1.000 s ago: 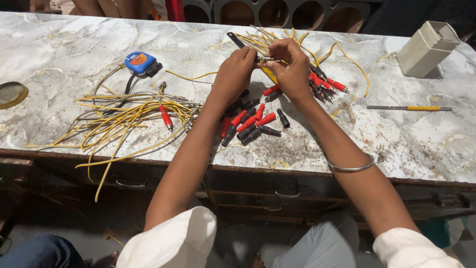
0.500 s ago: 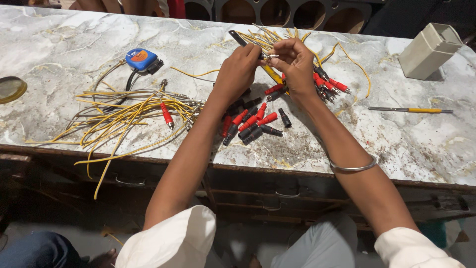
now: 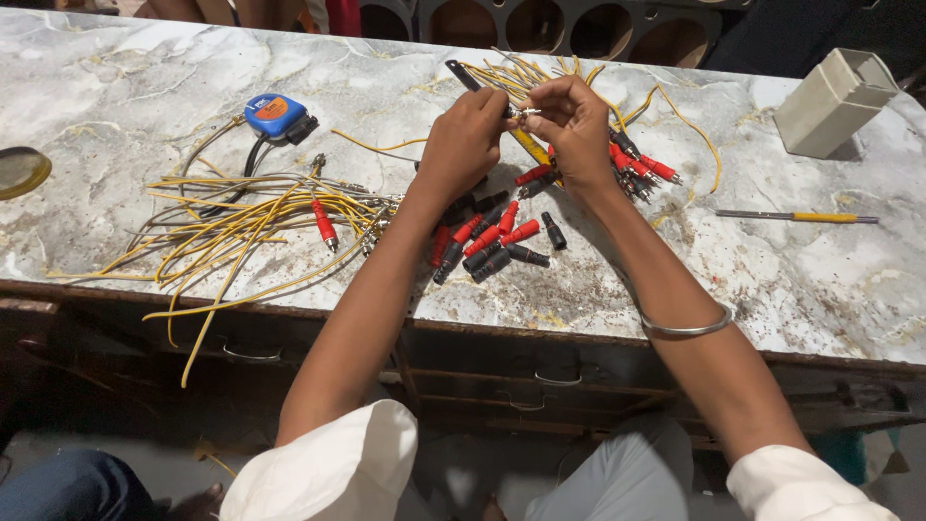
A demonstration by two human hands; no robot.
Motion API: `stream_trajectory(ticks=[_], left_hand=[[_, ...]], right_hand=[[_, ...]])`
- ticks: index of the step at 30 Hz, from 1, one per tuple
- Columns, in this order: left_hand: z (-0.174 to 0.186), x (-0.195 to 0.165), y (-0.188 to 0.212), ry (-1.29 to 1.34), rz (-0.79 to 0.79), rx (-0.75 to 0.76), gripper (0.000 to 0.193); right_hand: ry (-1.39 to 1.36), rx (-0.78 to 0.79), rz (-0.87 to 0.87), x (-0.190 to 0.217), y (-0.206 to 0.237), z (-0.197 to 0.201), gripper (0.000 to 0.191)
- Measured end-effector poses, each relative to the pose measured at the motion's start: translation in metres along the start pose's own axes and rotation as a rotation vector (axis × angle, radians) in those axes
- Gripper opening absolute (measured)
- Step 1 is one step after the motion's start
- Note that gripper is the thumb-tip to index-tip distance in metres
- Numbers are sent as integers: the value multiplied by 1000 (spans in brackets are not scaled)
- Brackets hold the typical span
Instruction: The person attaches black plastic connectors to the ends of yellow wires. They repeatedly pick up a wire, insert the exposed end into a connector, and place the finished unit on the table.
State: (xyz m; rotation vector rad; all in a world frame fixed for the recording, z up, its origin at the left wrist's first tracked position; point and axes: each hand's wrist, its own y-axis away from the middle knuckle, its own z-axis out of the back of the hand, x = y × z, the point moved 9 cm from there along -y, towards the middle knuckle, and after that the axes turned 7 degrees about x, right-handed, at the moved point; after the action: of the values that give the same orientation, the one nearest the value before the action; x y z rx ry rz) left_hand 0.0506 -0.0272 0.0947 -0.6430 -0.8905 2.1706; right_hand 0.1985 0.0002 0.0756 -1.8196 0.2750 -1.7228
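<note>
Fingers of my left hand (image 3: 465,140) and right hand (image 3: 574,125) pinch a small metal plug (image 3: 526,113) between them above the marble worktop (image 3: 116,87), red and black connector caps (image 3: 492,241) below, yellow wires (image 3: 241,227) left.

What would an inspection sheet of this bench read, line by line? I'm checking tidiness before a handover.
Surface: marble worktop, stained, grit near the front edge.
Job's things: small metal connector pinched between both hands; red and black plug sleeves loose below.
Clutter: blue tape measure, yellow-handled screwdriver, beige box, round lid.
Hands: left hand and right hand meet at the connector.
Cables: yellow wire bundle overhangs the edge.
Surroundings: drawers under the worktop.
</note>
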Motion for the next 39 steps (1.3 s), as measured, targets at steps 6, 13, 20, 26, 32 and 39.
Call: stream_trajectory(ticks=[6, 13, 20, 26, 32, 39], left_hand=[[-1, -4, -2, 62, -29, 22, 22], [3, -9, -2, 101, -63, 22, 23], [0, -7, -4, -16, -67, 6, 18], [3, -5, -4, -85, -60, -28, 19], [9, -10, -4, -92, -92, -61, 22], [14, -20, -6, -59, -124, -80, 17]], right_hand=[[39, -6, 50, 8, 1, -4, 25], [75, -48, 49, 8, 0, 0, 19], [70, -58, 44, -3, 1, 2, 14], [116, -64, 20, -10, 0, 7, 12], [184, -85, 12, -8, 0, 6, 5], [390, -131, 10, -13, 6, 8, 38]])
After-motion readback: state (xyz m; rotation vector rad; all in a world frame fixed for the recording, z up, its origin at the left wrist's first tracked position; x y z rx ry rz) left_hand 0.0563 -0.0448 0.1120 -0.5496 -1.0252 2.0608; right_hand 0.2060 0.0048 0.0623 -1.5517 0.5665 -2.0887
